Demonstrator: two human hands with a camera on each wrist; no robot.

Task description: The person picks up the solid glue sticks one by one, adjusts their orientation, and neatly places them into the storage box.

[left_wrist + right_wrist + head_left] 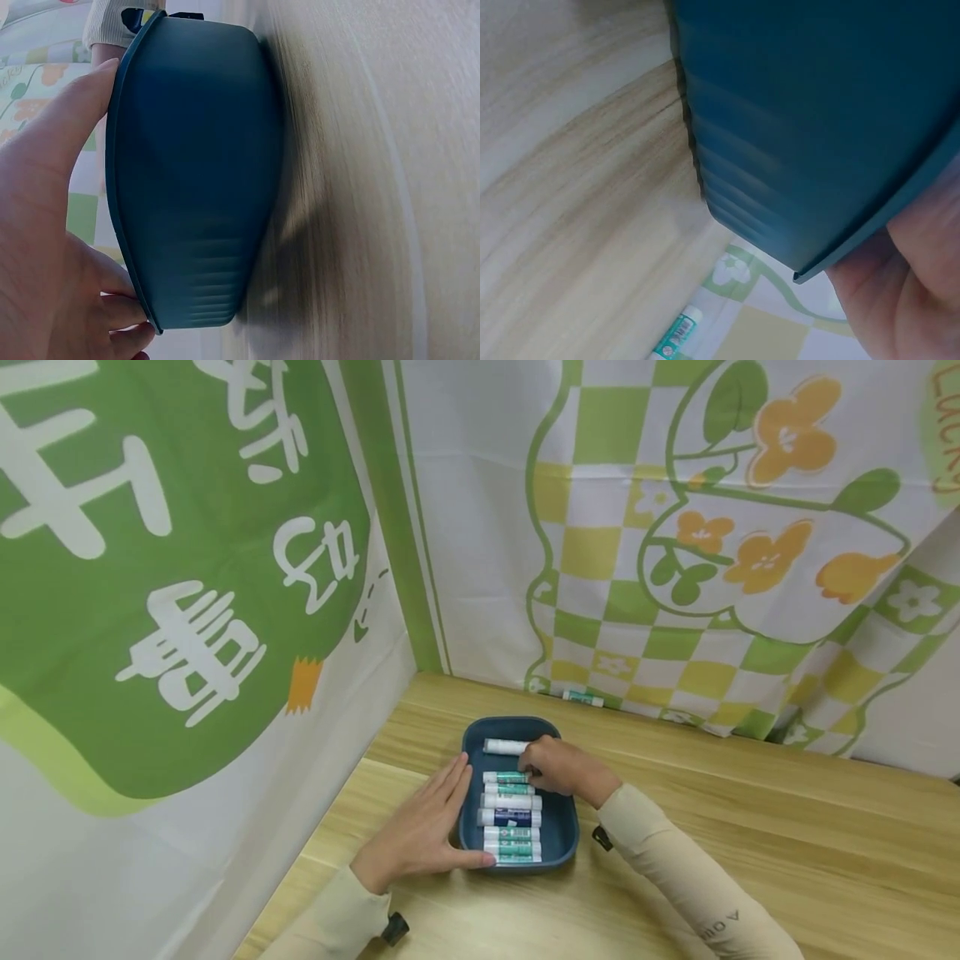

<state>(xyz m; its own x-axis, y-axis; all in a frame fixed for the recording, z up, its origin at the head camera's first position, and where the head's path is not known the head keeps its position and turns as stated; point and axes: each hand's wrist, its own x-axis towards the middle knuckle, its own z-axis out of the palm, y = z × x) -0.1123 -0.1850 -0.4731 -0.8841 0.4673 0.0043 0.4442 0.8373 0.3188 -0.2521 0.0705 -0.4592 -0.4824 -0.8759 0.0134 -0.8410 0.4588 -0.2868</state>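
A dark blue plastic box [558, 827] sits on the table with a column of glue sticks inside. Most have green-and-white labels; one glue stick [512, 817] has a navy label and a white one [506, 747] lies apart at the far end. My left hand [420, 827] rests along the box's left rim, fingers extended and thumb at the near corner. Over the right rim reaches my right hand [562, 767], its curled fingers at the right end of a green glue stick [504, 777]. Those fingertips are partly hidden; the right wrist view shows mainly the box's outer wall.
Another green-labelled glue stick [582, 698] lies at the back of the wooden table [712, 827], against the patterned cloth [622, 635]. A green-and-white cloth [187, 760] hangs along the left side.
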